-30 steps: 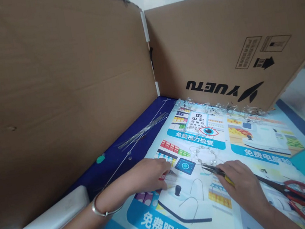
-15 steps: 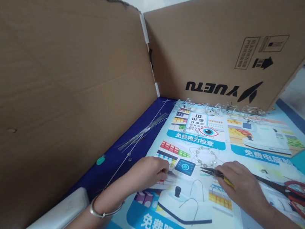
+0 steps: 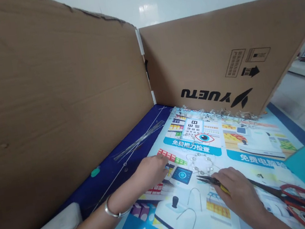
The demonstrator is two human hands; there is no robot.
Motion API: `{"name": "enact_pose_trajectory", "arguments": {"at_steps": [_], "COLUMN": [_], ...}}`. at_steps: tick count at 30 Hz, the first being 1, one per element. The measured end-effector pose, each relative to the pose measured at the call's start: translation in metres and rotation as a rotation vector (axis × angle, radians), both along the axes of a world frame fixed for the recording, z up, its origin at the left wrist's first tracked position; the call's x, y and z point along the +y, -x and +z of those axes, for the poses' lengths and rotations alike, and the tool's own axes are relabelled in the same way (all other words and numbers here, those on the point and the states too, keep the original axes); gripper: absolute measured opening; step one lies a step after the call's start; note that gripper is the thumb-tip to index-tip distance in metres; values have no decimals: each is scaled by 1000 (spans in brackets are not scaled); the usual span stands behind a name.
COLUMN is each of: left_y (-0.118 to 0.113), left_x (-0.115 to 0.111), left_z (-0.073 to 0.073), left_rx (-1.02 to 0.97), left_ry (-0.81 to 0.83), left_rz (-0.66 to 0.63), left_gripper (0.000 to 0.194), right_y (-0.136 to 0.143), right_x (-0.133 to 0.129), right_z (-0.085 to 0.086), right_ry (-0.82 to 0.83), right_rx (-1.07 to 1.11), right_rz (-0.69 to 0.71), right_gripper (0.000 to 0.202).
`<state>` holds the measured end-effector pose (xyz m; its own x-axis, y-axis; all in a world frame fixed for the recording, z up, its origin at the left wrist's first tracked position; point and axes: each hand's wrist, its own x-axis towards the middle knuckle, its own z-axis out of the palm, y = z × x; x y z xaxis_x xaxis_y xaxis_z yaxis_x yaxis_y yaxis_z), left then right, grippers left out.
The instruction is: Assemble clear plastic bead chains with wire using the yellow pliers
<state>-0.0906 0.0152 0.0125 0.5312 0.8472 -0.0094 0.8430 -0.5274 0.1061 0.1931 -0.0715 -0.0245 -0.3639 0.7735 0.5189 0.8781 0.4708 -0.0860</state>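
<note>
**Right hand [image 3: 234, 194] closed on pliers [image 3: 208, 180], tips just short of a beaded ring [image 3: 202, 162]**

The right hand wraps the yellow-and-black handles of the pliers, whose narrow jaws look slightly parted with nothing visible between them. Just beyond the tips, the ring of clear beads lies flat on the printed sheet [image 3: 225, 199], and faint thin strands seem to curve out from it. Across from the pliers, the left hand [image 3: 152, 170] curls its fingers down near the sheet; whether they pinch anything I cannot tell.

The likeliest trouble is at those tips: a careless push could shove the ring aside or catch a strand and pull the beads out of shape. Clear beads on busy print are hard to make out, so a misjudged pinch could also land on a bead instead of a strand.

Just outside the right hand lie red-handled scissors [image 3: 300, 204], their dark blades pointing towards it; drawing the hand back that way could knock them. Farther past the ring, a tangle of small beaded pieces [image 3: 221, 114] runs along the foot of the cardboard [image 3: 197, 54], where strands could snag on one another. Beyond the left hand, a bundle of straight wires [image 3: 139, 141] rests on the dark blue surface, where a sweep of that arm might scatter it.
</note>
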Motion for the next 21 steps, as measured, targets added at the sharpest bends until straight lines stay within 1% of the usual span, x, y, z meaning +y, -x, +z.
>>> {"name": "enact_pose_trajectory", "arguments": {"at_steps": [3, 7, 10, 14, 17, 21], "left_y": [8, 17, 16, 5, -10, -37], "left_x": [2, 8, 9, 0, -10, -25], "left_z": [10, 21, 25, 29, 30, 25], "left_rx": [-60, -143, -216, -271, -262, -204], "left_ry": [78, 76, 81, 146, 202, 197], "left_rz": [-23, -49, -104, -179, -238, -250], "left_gripper": [20, 18, 17, 18, 17, 14], "right_y": [-1, -1, -1, -1, 0, 2], "right_x": [0, 0, 0, -1, -2, -2], "right_z": [-2, -3, -3, -1, 0, 3], "right_ry": [10, 45, 34, 21, 30, 77], "right_rx": [6, 15, 47, 103, 124, 134], "right_rz": [3, -1, 6, -4, -13, -29], "right_gripper": [18, 18, 19, 19, 18, 18]}}
